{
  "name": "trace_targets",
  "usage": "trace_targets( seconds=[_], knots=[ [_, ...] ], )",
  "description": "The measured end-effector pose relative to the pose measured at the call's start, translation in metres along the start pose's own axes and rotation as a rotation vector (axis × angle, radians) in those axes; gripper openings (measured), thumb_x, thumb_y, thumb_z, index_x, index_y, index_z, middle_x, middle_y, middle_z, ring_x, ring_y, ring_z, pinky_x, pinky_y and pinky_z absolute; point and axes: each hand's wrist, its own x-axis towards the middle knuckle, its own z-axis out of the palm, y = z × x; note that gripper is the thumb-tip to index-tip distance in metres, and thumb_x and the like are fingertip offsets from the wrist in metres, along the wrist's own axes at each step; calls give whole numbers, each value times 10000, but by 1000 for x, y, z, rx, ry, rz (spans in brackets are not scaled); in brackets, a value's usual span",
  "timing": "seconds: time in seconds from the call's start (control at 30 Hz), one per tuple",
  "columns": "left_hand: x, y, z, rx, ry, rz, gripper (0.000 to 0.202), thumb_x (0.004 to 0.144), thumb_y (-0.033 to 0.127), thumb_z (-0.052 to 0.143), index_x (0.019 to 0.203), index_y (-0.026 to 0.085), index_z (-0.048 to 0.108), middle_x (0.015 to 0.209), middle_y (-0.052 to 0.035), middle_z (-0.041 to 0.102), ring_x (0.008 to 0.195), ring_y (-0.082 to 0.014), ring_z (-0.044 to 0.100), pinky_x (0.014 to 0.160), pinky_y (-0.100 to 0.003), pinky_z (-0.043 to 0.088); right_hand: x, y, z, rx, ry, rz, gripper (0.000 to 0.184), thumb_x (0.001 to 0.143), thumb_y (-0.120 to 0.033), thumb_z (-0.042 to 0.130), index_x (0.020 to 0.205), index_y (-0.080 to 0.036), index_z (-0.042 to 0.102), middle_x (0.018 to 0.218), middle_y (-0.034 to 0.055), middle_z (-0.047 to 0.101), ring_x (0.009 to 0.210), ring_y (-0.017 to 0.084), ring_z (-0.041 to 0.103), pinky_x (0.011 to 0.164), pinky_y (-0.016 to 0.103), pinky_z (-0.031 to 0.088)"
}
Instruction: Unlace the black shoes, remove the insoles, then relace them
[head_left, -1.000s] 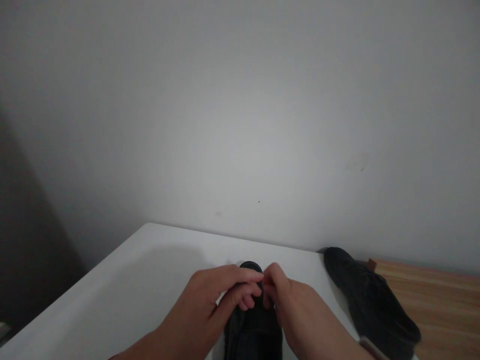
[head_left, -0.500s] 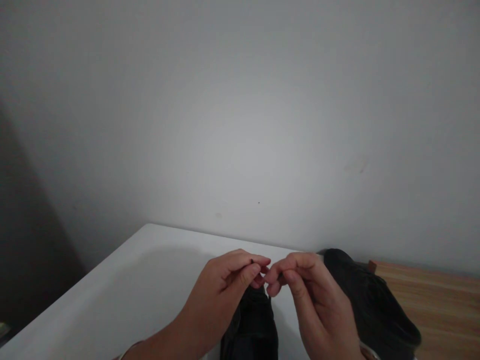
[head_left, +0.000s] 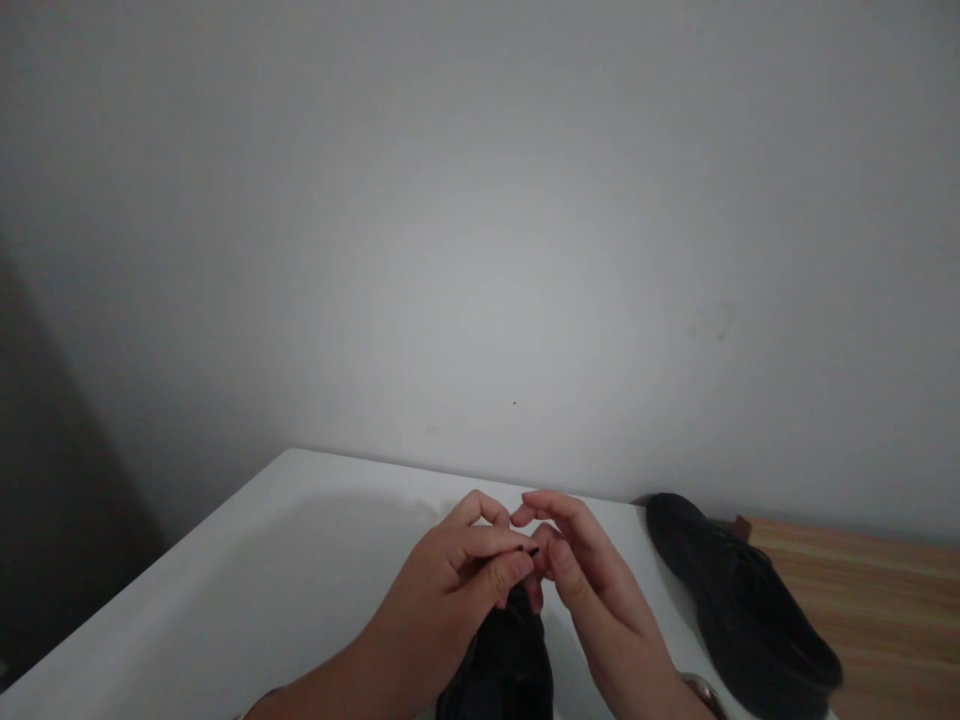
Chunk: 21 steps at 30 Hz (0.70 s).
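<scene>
My left hand (head_left: 442,585) is closed in a pinch, thumb against index finger. Small dark bits of a black shoelace (head_left: 534,551) show at its fingertips; most of the lace is hidden by my fingers. Close against it on the right is my right hand (head_left: 607,600), its index finger stretched out and its thumb raised, with fingers apart around the lace end. I cannot see any lace gripped in it. Below both hands a black shoe (head_left: 510,650) stands on the white table (head_left: 315,560), its upper part partly covered by my fingers.
Another black shoe (head_left: 742,600) lies at the right, beside a wood-grain surface (head_left: 877,610). A small reddish-brown piece (head_left: 742,527) sits behind it. The pale wall (head_left: 480,250) rises directly behind the table's back edge.
My right hand has loosened from its pinch and shifted left, its index finger now extended beside my left fingers. My left hand keeps its pinch, moved slightly right.
</scene>
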Motion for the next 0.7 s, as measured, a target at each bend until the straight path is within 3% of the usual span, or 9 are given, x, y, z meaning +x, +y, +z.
trace_targets(
  seconds=[0.13,0.3,0.43,0.6,0.7],
  knots=[
    [-1,-7,-1,-5,25,-14,272,894,288,552,735,217,761,886,-7,466,812,-137,489,728,-221,428,-1,6,-6,152,-136,103,376,930,-510,566,1170,-221,579,736,-22,564,598,86,524,624,228,438],
    [-1,-12,2,-140,10,-25,195,839,259,601,873,270,792,901,5,444,746,-108,503,661,-206,434,3,2,-7,256,-225,220,309,775,-401,788,957,-193,651,719,-30,557,528,61,468,494,183,397],
    [0,-14,3,-201,-36,-10,219,822,218,611,937,284,786,850,12,493,698,-98,530,633,-206,432,4,5,-11,169,-128,201,228,802,-368,768,799,-175,646,689,-27,557,574,75,497,549,195,397],
    [-4,-17,-8,-100,-31,-15,177,837,202,598,878,217,770,765,-3,628,705,-126,605,698,-240,451,-3,13,-21,317,2,129,213,904,-413,639,889,-203,608,864,31,638,865,152,571,816,273,425],
    [-13,-21,-17,-29,-40,-143,168,862,219,545,804,186,699,700,1,658,653,-133,610,658,-241,450,-12,19,-23,542,-3,184,214,944,-416,562,884,-210,563,665,-16,543,669,127,533,731,285,434]
  ],
)
